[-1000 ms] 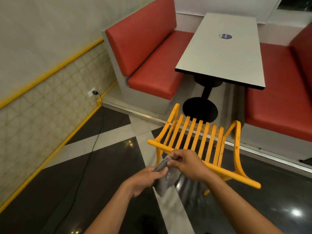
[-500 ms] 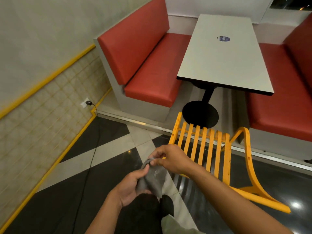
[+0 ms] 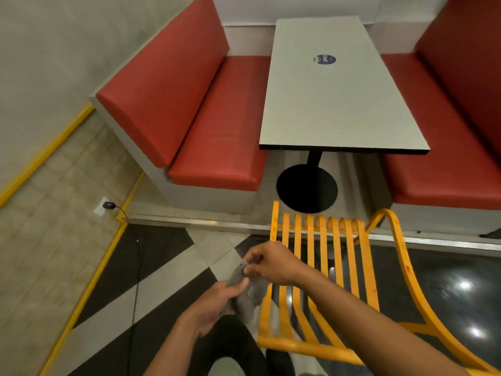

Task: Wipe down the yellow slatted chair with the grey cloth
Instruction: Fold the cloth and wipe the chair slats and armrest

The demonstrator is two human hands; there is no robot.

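The yellow slatted chair stands on the glossy floor in front of me, its slats running away from me and a curved arm on the right. The grey cloth hangs bunched just left of the chair's near left corner. My left hand grips the cloth from below. My right hand pinches its upper edge, with the forearm crossing over the chair's slats. The cloth hangs in front of the chair's left edge; I cannot tell whether they touch.
A grey table on a black pedestal base stands beyond the chair, between two red booth benches. A black cable runs from a wall plug across the black-and-grey floor at left.
My view has moved closer and higher over the chair, which now lies nearer beneath my right arm. Both hands keep hold of the cloth and have shifted toward the chair's left edge.
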